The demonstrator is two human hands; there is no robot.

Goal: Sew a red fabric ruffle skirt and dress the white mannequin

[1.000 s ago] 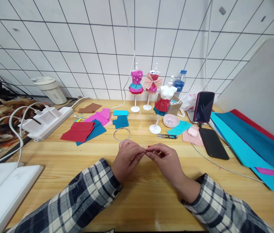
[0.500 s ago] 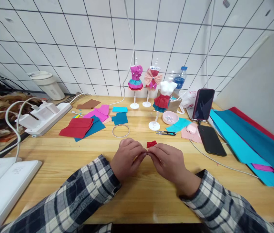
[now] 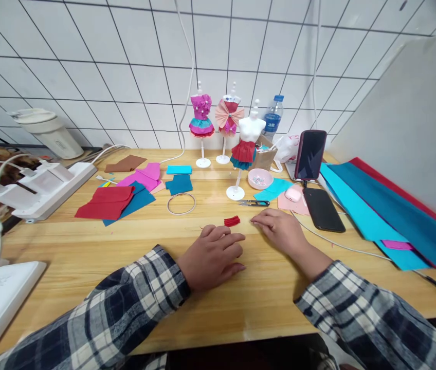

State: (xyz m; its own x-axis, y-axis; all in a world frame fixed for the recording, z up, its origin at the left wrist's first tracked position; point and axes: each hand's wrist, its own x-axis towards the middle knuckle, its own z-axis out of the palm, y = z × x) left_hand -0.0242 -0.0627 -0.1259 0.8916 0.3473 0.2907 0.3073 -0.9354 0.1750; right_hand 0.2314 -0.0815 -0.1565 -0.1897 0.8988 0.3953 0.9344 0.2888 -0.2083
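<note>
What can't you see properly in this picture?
All in the head view:
Right hand: whether it pinches anything; too small to tell.
Left hand: its back hides the palm.
Shiny bits in the pink bowl: too small to count.
Cardboard box: partly hidden behind the front mannequin.

The left hand and right hand, touching half a second ago, have parted.

The left hand blocks the way just in front of the small red cloth; the right hand bars its right. Left of the cloth, bare table leaves wide room. Behind it, scissors and a doll stand obstruct; behind and left, a lane opens between that stand and the ring.
</note>
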